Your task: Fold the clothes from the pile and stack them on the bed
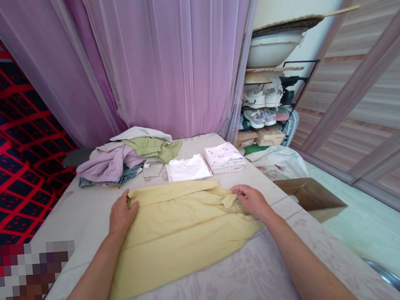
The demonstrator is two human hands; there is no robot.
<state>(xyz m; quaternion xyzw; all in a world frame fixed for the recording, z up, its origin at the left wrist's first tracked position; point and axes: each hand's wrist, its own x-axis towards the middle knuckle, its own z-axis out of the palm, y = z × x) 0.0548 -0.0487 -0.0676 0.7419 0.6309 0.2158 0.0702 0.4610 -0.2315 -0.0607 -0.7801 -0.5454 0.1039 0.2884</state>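
A yellow garment [171, 234] lies spread across the table in front of me, its far edge folded over in a band. At its far left corner, my left hand [121, 213] has the cloth between thumb and fingers. My right hand [250, 199] pinches a bunched fold near the far right corner. Wrinkles run from that fold across the right half, while the left half lies flatter. Just beyond the garment sit a folded white garment [189, 168] and a stack of folded patterned cloth [223, 156].
Loose clothes [110, 163] are heaped at the back left, with a green garment [155, 148] on top. Purple curtains [173, 60] hang behind the table. Right of it stand a cardboard box [309, 197], a plastic bag [279, 160] and a shoe rack [300, 95].
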